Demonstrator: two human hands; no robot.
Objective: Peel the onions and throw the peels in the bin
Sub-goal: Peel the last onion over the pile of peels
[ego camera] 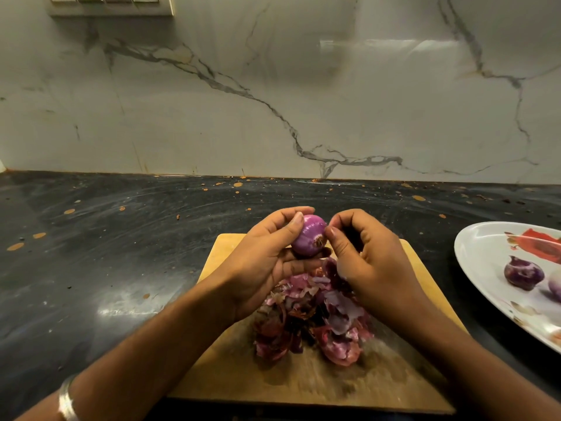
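Presently catalogued, with the pale rectangular wooden chopping board (pixel 230 381) as landmark:

Item: small round purple onion (pixel 309 235), mostly peeled and glossy, root end facing the camera; held above the board's far edge.

Item: left hand (pixel 267 259), cupped around the onion from the left, thumb across its top, fingers beneath; grasping the onion.

Item: right hand (pixel 368 262), above the board's far right part, thumb and forefinger pinched together at the onion's right side; whether a scrap of skin lies between them cannot be told.

Item: heap of loose pink, purple and reddish-brown onion peels (pixel 312 320), lying on the middle of the board, beneath both hands.

Item: white oval plate with a red flower print (pixel 485 253), right of the board, apart from it; carries one dark purple peeled onion (pixel 523 273) and a second peeled onion (pixel 556 287) cut off by the frame edge.

Item: dark speckled stone counter (pixel 106 253), under board and plate.

Item: white veined marble wall (pixel 212 101), beyond the board.

Item: silver bangle (pixel 66 399), on the left wrist, near the board's near left corner.
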